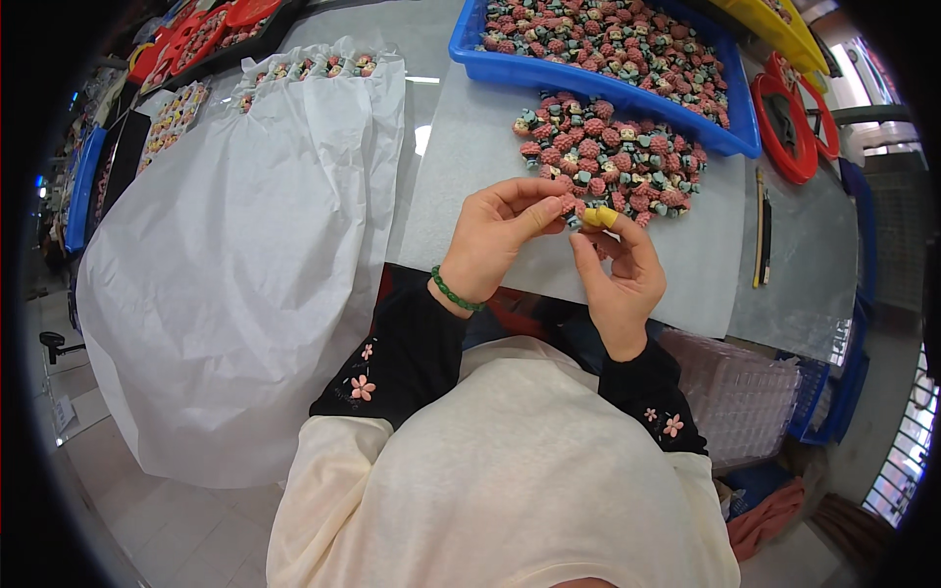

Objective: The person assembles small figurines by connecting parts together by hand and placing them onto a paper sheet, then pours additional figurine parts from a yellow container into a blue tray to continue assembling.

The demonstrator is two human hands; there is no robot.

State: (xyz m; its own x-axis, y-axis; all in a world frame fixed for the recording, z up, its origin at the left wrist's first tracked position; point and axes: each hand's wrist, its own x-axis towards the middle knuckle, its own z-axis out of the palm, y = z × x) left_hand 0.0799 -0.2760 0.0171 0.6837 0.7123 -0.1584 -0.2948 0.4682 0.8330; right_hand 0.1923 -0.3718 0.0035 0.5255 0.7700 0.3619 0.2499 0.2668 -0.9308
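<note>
My left hand [498, 235] and my right hand [620, 269] meet over a white sheet [461, 186], pinching a small pink and teal ornament [573, 208] between their fingertips. Yellow finger covers [601, 217] sit on my right fingertips. A green bead bracelet [454, 292] circles my left wrist. Just beyond my fingers lies a loose pile of the same pink berry-like pieces [613, 162]. Behind it a blue tray [549, 71] holds many more.
A large white bag [235, 265] lies open at my left, with a row of pieces along its far rim. Red rings [792, 127] and a yellow tray [774, 24] stand at the right. Dark trays of pieces [206, 34] sit far left. A clear plastic crate [745, 392] is at my lower right.
</note>
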